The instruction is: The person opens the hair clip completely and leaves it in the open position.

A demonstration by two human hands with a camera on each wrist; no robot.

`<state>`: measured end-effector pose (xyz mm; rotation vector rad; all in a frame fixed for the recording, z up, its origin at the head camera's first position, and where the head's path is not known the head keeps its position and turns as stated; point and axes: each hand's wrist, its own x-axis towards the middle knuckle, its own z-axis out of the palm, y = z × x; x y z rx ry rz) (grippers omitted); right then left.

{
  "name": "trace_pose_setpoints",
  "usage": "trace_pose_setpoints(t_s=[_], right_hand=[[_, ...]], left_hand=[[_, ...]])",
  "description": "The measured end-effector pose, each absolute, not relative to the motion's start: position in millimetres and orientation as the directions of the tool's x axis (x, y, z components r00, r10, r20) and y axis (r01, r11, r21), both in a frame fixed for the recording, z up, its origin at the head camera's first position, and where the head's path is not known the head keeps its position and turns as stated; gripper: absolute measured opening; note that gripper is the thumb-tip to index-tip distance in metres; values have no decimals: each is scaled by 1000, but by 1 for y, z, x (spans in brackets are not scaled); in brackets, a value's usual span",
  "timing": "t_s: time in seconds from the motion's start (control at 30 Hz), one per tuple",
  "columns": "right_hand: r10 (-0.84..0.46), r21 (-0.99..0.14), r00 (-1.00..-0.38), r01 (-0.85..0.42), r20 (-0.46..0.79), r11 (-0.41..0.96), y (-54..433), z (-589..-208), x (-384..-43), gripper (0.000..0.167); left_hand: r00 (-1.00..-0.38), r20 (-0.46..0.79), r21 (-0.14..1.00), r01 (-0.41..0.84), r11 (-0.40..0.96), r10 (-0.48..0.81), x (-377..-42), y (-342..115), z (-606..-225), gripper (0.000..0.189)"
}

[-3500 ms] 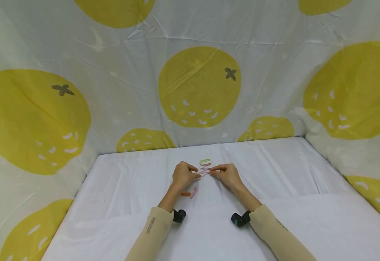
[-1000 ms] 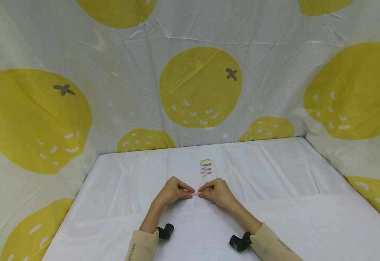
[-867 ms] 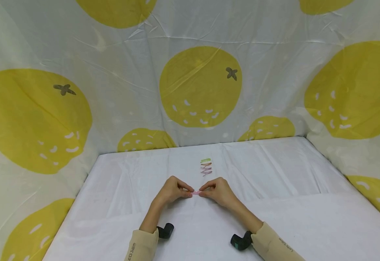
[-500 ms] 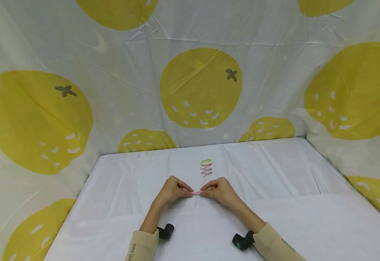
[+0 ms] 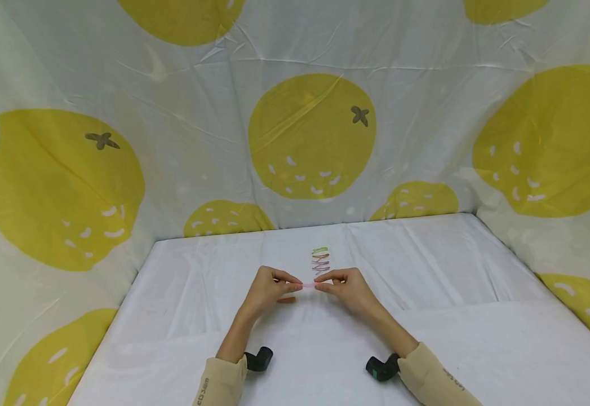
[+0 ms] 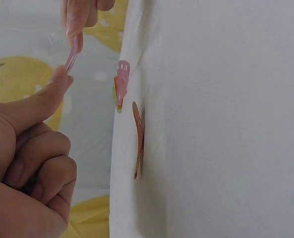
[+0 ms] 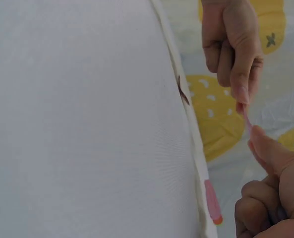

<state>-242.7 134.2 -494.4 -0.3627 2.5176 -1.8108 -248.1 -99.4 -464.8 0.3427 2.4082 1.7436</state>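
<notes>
A thin pink hair clip [image 5: 308, 285] is held sideways between both hands above the white table. My left hand [image 5: 269, 288] pinches its left end between thumb and forefinger, the other fingers curled in. The opposite end sits in the pinch of my right hand [image 5: 351, 288]. In the left wrist view the pink clip [image 6: 73, 53] looks slightly bowed, its ends covered by fingertips. An orange-brown hair clip [image 5: 287, 300] lies on the table beneath the left hand; the left wrist view shows that clip [image 6: 138, 141] curved and edge-on.
Just beyond the hands, several bent clips form a short column, a green clip [image 5: 320, 249] farthest, then an orange clip [image 5: 320, 256] and purplish-pink clips [image 5: 320, 269]. The white table [image 5: 457, 338] ends at a lemon-print curtain [image 5: 401, 141] behind and at the sides.
Both hands left the column, came nearer and took the pink clip by its ends. Over the last half second they raised it and moved it away from the body, uncovering the orange-brown clip.
</notes>
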Motion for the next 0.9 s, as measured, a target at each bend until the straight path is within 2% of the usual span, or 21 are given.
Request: trace_pose_setpoints(t_s=[0.17,0.37,0.7,0.9], right_hand=[[-205,-928,-956,-259,208,266,136,-493,-243,22],[-195,-919,-939,-324,284,224,136,-491,-242,13],[-156,-947,-971,-216,182,236,134,-485,-239,17],[-140,-943,-971,-222,192,250,132,-482,-238,15]], left_hand=[[-967,75,946,146,291,242,-249,-96,-463,7],[-968,97,956,155,251,231,-246,-94,-461,9],[-980,106,959,146,243,170,-246,-88,-462,10],[-988,102,952,132,275,120,-244,-79,-465,8]])
